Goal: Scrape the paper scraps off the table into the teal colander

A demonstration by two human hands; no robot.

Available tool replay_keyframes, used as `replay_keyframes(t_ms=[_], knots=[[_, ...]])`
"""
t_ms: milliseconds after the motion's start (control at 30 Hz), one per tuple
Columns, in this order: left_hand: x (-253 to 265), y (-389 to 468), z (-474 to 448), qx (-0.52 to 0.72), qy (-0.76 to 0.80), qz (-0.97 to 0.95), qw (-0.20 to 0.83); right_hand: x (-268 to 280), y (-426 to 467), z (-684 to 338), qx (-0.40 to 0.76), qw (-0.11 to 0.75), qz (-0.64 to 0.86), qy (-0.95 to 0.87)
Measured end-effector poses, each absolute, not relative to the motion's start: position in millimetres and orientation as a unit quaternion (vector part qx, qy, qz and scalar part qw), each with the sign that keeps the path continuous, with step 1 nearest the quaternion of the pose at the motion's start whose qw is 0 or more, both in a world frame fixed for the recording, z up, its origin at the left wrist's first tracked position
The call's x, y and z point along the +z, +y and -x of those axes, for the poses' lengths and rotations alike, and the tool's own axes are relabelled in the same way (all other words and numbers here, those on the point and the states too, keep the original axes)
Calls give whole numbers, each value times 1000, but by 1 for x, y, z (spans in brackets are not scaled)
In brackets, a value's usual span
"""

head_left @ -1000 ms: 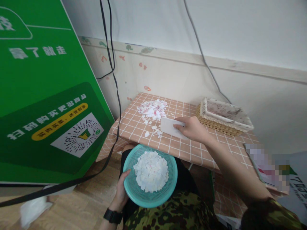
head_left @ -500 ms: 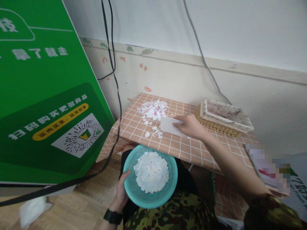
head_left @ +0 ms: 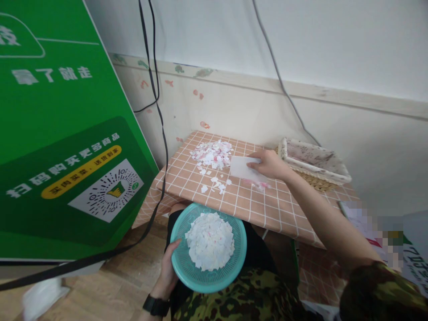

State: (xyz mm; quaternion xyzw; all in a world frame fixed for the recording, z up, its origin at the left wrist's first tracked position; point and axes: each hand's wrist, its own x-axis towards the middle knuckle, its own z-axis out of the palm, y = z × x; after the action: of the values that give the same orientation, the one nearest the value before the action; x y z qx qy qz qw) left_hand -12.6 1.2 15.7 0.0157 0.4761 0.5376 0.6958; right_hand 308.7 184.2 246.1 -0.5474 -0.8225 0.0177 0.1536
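Observation:
My left hand [head_left: 169, 266] grips the left rim of a turquoise plastic basket [head_left: 210, 284], thumb over the edge. Heaped inside it are small white paper scraps [head_left: 210, 240]. Out over the table, my right hand [head_left: 267, 164] pinches a white card [head_left: 241, 167] between thumb and fingers. Some pinkish scraps [head_left: 259, 183] show beside the card's lower edge, partly hidden by it. To the left of the card lies a pile of white and pink paper scraps [head_left: 212, 154], with several loose pieces [head_left: 218, 183] in front of it.
A wicker basket with a cloth liner [head_left: 314, 162] stands at the table's back right. The table has a brown checked cloth [head_left: 187, 183]. A large green panel [head_left: 67, 111] rises on the left, with a black strap [head_left: 163, 133] hanging before it. A grey cable [head_left: 277, 76] runs down the wall.
My right hand has moved slightly right and up with the card, and pinkish scraps now show below it. My left hand and the turquoise basket stay nearly in place.

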Motion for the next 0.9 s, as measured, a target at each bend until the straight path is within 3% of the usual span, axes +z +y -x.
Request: replay_keyframes(t_ms=[367, 633, 900], knots=[[17, 2, 11, 537, 481, -17, 692, 265, 152, -345, -11, 99, 580, -809], [20, 2, 11, 544, 487, -16, 683, 211, 123, -311, -19, 291, 607, -739], [20, -1, 14, 541, 475, -13, 694, 173, 101, -277, -42, 279, 578, -766]])
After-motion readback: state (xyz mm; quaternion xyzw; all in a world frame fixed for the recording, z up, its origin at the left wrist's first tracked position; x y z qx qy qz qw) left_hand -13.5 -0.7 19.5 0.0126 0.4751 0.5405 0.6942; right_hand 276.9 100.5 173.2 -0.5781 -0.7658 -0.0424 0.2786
